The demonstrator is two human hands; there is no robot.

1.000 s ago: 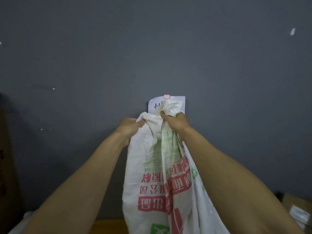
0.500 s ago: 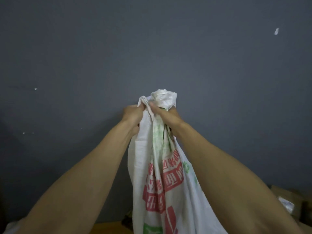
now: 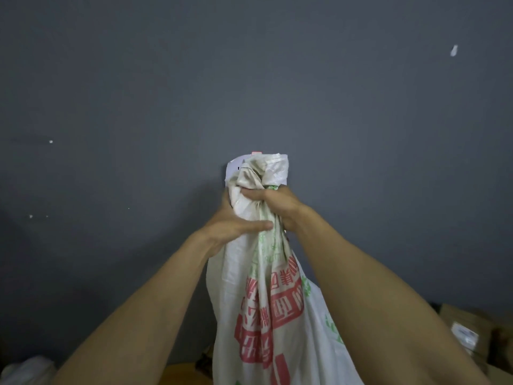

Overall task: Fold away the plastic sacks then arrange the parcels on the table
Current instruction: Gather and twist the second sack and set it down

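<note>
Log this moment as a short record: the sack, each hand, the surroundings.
sack: white woven, red and green print, held up by its bunched top
right hand: grips the bunched neck
left hand: holds the sack just below, thumb across its front
behind: grey wall, paper sheet on it
lower right: cardboard boxes

The frame is filled by a dark grey wall (image 3: 138, 79); a white paper sheet (image 3: 232, 170) is fixed to it at centre.
</note>
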